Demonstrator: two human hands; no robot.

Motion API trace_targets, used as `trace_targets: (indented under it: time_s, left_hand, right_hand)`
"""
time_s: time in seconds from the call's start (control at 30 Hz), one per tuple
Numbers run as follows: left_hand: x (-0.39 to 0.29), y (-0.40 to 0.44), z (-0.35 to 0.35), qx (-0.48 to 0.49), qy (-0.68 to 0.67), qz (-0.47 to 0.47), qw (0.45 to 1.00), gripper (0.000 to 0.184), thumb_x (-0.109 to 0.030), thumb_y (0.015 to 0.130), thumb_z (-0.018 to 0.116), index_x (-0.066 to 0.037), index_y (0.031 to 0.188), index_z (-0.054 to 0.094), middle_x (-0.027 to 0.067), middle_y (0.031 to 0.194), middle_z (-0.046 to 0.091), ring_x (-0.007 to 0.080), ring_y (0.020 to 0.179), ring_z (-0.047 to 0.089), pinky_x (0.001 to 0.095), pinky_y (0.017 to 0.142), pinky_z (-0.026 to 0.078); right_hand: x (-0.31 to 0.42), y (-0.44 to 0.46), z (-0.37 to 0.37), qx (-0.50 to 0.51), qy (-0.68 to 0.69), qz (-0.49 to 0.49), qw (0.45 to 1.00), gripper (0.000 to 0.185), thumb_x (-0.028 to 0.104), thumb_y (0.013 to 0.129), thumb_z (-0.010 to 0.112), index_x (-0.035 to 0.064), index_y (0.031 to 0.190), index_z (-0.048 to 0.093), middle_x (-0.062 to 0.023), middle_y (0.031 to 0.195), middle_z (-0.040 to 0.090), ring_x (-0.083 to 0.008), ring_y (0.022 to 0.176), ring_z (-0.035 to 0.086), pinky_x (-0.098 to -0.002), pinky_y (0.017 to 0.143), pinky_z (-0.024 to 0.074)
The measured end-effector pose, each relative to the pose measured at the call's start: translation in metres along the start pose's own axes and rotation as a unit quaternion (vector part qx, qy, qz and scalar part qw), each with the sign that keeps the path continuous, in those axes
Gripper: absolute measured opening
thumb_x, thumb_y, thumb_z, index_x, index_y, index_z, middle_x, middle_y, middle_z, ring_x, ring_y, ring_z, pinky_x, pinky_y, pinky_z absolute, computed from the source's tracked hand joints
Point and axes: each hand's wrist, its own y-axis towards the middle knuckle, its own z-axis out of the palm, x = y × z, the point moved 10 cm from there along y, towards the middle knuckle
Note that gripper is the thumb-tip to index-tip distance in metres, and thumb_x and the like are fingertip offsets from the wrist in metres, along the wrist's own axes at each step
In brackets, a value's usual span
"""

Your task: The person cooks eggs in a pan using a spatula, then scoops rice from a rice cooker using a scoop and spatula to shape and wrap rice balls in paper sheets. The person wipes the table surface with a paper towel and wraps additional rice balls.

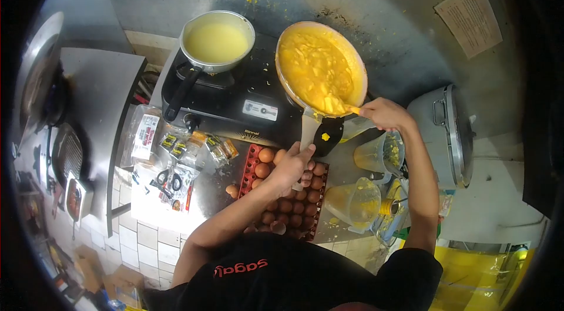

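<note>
The left hand (292,168) grips the handle (308,132) of a pan (356,59) of lumpy yellow food, at the right side of the black stove (226,105). The right hand (385,115) holds a yellow utensil (352,109) at the pan's rim. A saucepan (214,68) sits on the left burner.

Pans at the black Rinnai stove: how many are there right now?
2: the saucepan on the left, and the frying pan on the right, its handle in the left hand. None seems hidden.

black-handled scissors (169,184) lie near small packets (220,148); a printed sheet (470,19) is on the grey wall (405,17).
</note>
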Motion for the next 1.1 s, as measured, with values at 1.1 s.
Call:
trace_targets:
  time_s: [1.1]
  left_hand:
    - [-0.003, -0.003, -0.002, -0.038, 0.000, 0.001, 0.999, 0.017, -0.026, 0.100, 0.054, -0.014, 0.104, 0.043, 0.0000, 0.071, 0.043, 0.0077, 0.050, 0.036, 0.0236, 0.041, 0.030]
  right_hand:
    - [0.104, 0.063, 0.006, -0.349, 0.063, -0.188, 0.916, 0.031, 0.029, 0.095, 0.049, 0.0023, 0.098, 0.065, -0.0265, 0.095, 0.065, -0.0438, 0.094, 0.062, -0.0502, 0.080, 0.0478]
